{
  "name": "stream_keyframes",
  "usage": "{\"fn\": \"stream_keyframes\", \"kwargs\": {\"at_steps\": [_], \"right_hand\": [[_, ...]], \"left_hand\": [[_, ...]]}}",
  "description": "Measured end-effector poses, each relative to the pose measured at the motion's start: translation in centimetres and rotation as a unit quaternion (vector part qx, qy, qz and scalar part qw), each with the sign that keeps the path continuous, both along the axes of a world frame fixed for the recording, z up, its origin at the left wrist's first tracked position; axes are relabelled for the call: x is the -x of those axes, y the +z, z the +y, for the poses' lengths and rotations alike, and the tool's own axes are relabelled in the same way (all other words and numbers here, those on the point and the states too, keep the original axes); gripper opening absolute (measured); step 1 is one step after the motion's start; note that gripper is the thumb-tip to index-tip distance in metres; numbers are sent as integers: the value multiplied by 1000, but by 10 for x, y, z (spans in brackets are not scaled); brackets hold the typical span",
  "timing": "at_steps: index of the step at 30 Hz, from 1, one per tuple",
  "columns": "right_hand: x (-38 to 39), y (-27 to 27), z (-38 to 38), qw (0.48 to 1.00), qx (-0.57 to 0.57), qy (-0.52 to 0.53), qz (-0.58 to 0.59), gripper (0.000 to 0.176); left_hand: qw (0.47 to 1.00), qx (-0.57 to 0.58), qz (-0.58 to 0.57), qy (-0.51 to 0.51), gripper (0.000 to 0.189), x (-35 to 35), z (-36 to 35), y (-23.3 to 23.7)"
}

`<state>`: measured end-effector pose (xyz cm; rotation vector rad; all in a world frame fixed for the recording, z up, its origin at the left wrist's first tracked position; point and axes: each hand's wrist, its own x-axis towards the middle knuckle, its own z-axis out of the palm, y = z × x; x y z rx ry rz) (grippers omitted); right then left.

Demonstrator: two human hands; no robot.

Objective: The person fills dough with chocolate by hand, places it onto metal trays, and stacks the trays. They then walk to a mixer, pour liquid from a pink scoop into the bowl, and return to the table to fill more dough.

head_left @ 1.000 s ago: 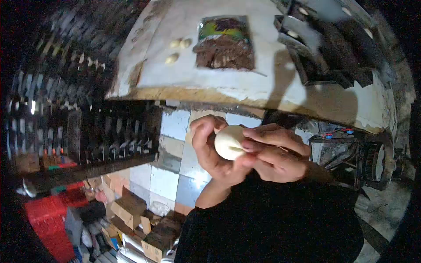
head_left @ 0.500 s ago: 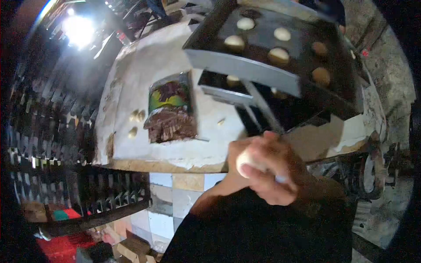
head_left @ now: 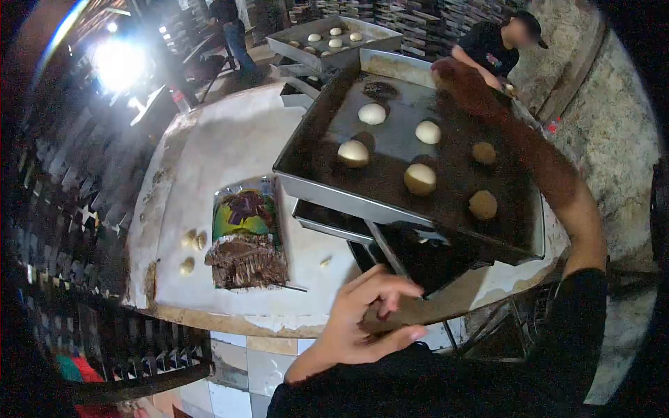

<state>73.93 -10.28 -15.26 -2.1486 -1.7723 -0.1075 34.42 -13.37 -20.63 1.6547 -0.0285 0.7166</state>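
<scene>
My left hand [head_left: 376, 313] is in front of the table's near edge, fingers curved and apart, with nothing in it. My right arm stretches over the right side of a large metal baking tray [head_left: 362, 191]. At the tray's far right part is my right hand [head_left: 465, 85], in shadow; its fingers and anything in them cannot be made out. Several round dough balls [head_left: 420, 179] sit spaced apart in the tray. Left of the tray lies an open plastic bag of chocolate filling [head_left: 247, 244], with a thin stick poking out near its bottom.
Small dough bits [head_left: 188, 265] lie on the white tabletop [head_left: 181, 223] left of the bag. Beneath the large tray are other dark metal pans [head_left: 327, 221]. A second tray of dough balls [head_left: 293, 52] is behind. A co-worker in a cap [head_left: 488, 52] is at the far right.
My hands have parted; they were together around a dough ball. My right hand has reached to the far side of the tray, and my left has opened. The view has tilted up.
</scene>
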Motion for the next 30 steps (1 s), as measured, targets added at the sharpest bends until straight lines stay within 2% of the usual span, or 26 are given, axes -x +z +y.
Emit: {"fn": "stream_keyframes", "kwargs": {"at_steps": [3,5,7,9,11,13,14,15,16,17,18,19,20,21,22,23,25,26,28,29,30], "right_hand": [[-7,-29,27,989,114,-42,-87,30],[2,-15,29,986,124,-46,-105,30],[22,1,25,987,101,-35,-121,30],[59,20,10,989,57,-10,-135,30],[112,35,-6,989,11,47,-141,30],[174,42,-25,983,-22,124,-137,31],[204,38,-22,976,-25,167,-138,31],[235,37,-30,968,-31,212,-132,32],[264,32,-29,958,-30,254,-132,32],[291,27,-26,948,-28,290,-129,33],[313,21,-23,938,-27,322,-128,34],[332,16,-18,932,-27,341,-122,35],[347,10,-16,928,-30,352,-116,36],[358,2,-12,934,-36,339,-109,37],[370,-8,-7,940,-42,322,-106,38],[385,-19,0,960,-56,251,-107,34],[384,-39,3,949,-39,304,-68,34],[388,-51,0,955,-34,294,-25,33],[392,-79,-13,961,-30,270,59,30],[401,-91,-16,968,-27,230,96,25],[400,-114,-20,959,-29,223,175,22]], "left_hand": [[995,1,-27,97,42,47,20,-23],[971,64,-70,221,38,84,32,-65],[921,174,-64,343,26,114,53,-115],[863,217,140,435,19,157,80,-183],[810,145,286,491,15,217,83,-267],[810,214,176,516,14,259,78,-318],[798,251,132,532,15,264,85,-288],[776,94,191,594,22,287,105,-290],[731,-54,315,602,26,315,135,-277],[734,3,236,637,25,337,171,-303],[691,-132,266,659,28,347,206,-272],[649,-154,324,671,33,363,241,-276],[644,-116,362,664,38,371,275,-276],[628,-155,365,669,41,382,309,-298],[617,-108,400,669,45,382,338,-310],[639,-172,424,618,44,381,358,-310],[669,-321,426,518,37,377,380,-327],[691,-262,389,550,34,371,375,-332],[721,-144,305,605,28,334,346,-302],[714,-150,248,637,23,315,322,-283],[777,14,212,592,22,298,287,-249]]}}
